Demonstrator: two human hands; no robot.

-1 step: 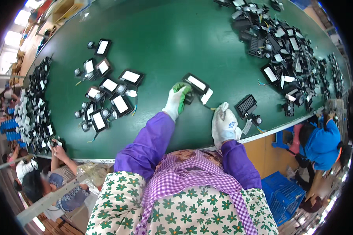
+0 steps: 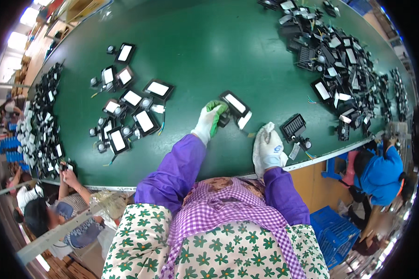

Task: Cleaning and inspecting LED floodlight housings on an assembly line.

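Note:
My left hand, in a white glove with green fingers, is closed on the dark sensor end of a small black floodlight. The lamp's pale panel faces up, and a white tag and a short cable hang off its right side. My right hand, in a white glove, grips a bunched white cloth near the table's front edge. Just right of it lies another black floodlight, ribbed back up, with a round sensor, a tag and coloured wires.
Several floodlights lie on the green table to my left. A large heap of them covers the right side, and more line the far left edge. People sit at both sides; a blue crate stands below on the right.
The held floodlight has turned slightly, and its tag and cable have shifted a little. Both hands keep their hold; the whole view has moved slightly.

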